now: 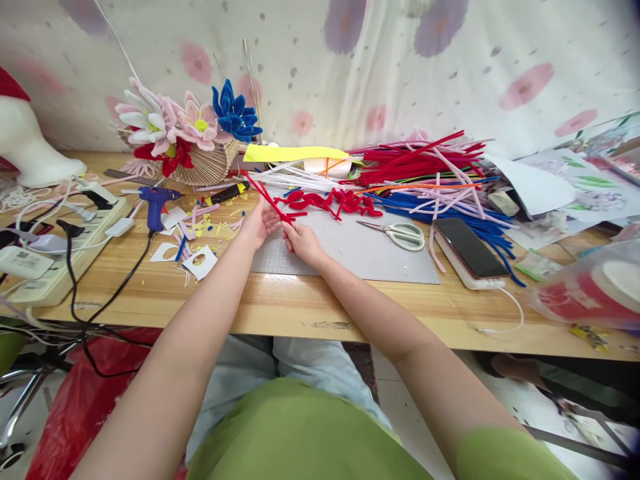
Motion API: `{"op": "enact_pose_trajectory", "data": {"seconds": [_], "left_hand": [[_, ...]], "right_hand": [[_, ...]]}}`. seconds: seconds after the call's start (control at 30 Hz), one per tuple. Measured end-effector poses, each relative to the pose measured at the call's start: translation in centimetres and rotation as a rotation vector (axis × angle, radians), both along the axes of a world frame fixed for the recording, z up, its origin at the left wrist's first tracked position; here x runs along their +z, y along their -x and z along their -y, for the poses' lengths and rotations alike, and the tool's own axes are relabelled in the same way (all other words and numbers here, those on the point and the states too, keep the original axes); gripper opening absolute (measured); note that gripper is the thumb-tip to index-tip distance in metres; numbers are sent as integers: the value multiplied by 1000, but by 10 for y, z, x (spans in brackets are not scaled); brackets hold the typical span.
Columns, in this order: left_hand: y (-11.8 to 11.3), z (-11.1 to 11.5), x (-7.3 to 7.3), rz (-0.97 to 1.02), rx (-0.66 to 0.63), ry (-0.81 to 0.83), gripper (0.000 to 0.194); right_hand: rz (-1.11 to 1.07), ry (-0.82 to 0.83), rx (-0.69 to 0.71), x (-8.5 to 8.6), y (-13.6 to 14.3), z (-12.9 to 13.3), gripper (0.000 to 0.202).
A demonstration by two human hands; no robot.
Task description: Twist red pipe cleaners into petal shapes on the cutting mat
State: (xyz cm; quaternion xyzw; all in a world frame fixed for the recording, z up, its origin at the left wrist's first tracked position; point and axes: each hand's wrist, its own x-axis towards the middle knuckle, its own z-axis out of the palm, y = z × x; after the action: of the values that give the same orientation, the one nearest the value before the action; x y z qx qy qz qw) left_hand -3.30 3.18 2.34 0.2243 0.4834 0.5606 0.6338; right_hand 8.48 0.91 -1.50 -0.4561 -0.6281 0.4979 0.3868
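Above the left part of the grey cutting mat (345,257), several red pipe cleaners (270,199) cross near my fingertips. My right hand (303,242) is closed in a pinch on their lower end. Beside it, my left hand (257,223) has its palm turned inward and fingers loosely stretched out, against or just behind the stems; exact contact is unclear. Several bent red fuzzy petal shapes (325,202) lie on the mat just beyond my hands. Scissors (397,233) with pale handles rest on the mat to the right, blades pointing left.
A blue glue gun (157,205) and power strip (75,250) with tangled cords stand left. Cut card pieces (201,261) and scraps lie nearer. Fuzzy flowers (193,123) and bundles of pipe cleaners (425,160) line the back. A phone (470,247) and plastic cup (595,283) are right.
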Motion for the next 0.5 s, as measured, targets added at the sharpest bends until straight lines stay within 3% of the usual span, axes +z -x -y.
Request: {"op": "enact_pose_trajectory", "data": {"seconds": [0.13,0.27,0.5], "left_hand": [[-7,19,-15,-24,-198,-104,18],[-11,24,-23,-47,-185,-179,16],[-15,25,-20,-27,-111,-210,13]], "right_hand": [[-73,18,42,-3,1,-6,33],[-117,107,134,0,0,-4,25],[-332,311,279,10,-5,1,24]]}}
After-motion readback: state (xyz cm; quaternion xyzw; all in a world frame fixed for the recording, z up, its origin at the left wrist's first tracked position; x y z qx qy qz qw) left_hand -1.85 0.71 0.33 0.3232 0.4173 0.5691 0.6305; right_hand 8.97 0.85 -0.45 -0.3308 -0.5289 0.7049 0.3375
